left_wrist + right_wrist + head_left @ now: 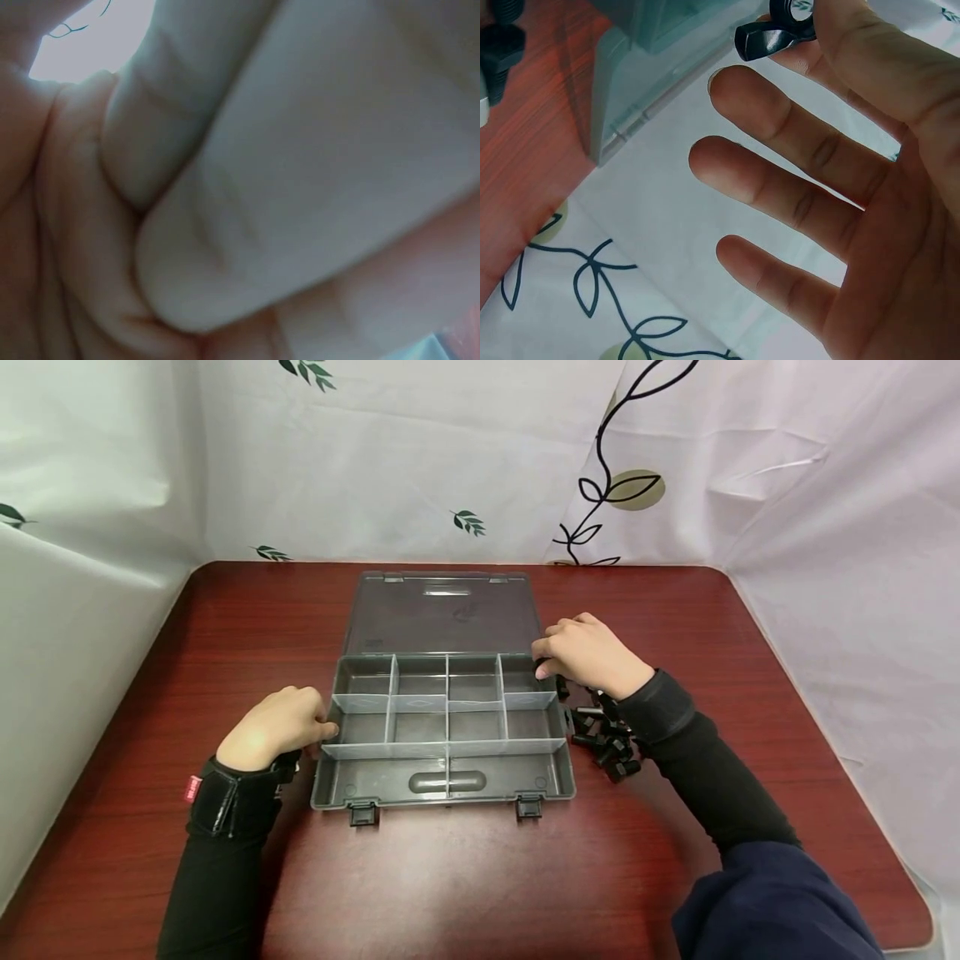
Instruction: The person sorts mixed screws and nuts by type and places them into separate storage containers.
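Left side first: white cloth [67, 635] stands beyond the left edge of the red-brown wood-grain table [120, 835]. Black left sleeve [210, 885] comes in from the front edge, with a zip cuff [234, 802] and red tag [192, 788]. Left hand [277, 727] is at the left wall of a grey see-through organizer box [386, 771]; thumb over that wall, fingers folded in toward the palm, narrow grip, holding the box there. Left wrist view is mostly blurred fingers and palm.

Box sits about mid-table, a bit left of centre, its long sides roughly parallel to the back edge. Ten compartments: four in the back row, four in the middle, two wide ones in front. Two dark latches [363, 815] hang along the front wall. Lid [446, 614] is open, lying toward the table's back edge; printed cloth [375, 468] rises behind.

Right hand [588, 652] is at the box's back-right corner compartment. Thumb and index finger pinch one small black piece [769, 39], ring-shaped at one end; other three fingers spread and extended. Just right of the box, a pile of black pieces [615, 748] lies on the table, partly under the right wrist. Black right sleeve [723, 785] and navy upper sleeve [772, 906] cross toward the front-right corner.
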Demonstrator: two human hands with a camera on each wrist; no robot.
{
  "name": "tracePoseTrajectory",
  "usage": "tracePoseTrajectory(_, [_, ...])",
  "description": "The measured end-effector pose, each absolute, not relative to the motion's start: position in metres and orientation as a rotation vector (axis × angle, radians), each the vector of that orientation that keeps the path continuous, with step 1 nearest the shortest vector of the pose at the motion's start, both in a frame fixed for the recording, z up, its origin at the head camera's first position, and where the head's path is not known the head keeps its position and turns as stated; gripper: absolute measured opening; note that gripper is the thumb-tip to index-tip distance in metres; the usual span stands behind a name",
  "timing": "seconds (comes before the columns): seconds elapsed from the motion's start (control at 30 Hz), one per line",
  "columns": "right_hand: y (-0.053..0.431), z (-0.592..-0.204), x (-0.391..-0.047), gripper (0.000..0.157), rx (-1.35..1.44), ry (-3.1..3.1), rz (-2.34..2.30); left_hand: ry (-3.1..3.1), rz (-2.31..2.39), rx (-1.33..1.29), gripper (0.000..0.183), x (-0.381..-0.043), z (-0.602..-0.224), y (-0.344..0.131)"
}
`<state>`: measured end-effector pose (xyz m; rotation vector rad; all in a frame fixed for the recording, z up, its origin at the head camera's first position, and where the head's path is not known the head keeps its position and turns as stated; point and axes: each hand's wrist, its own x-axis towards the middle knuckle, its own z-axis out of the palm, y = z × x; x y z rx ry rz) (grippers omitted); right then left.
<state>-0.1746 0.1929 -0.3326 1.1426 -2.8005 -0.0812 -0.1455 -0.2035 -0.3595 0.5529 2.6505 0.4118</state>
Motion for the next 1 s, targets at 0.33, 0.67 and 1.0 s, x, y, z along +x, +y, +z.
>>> tracePoseTrajectory(0.33, [0.181, -0.335, -0.179, 0.017, 1.179, -2.756, -0.112, 2.634, 0.443, 0.539, 0.031, -0.145, -0.359, -0.204])
tracePoseTrajectory(0.67, [0.178, -0.337, -0.182, 0.025, 1.168, -2.804, -0.106, 2.628, 0.437, 0.545, 0.032, -0.145, -0.359, -0.202])
tracePoseTrajectory(1.0, [0.181, -0.334, -0.184, 0.052, 1.128, -2.884, -0.139, 2.631, 0.433, 0.545, 0.032, -0.145, -0.357, -0.203])
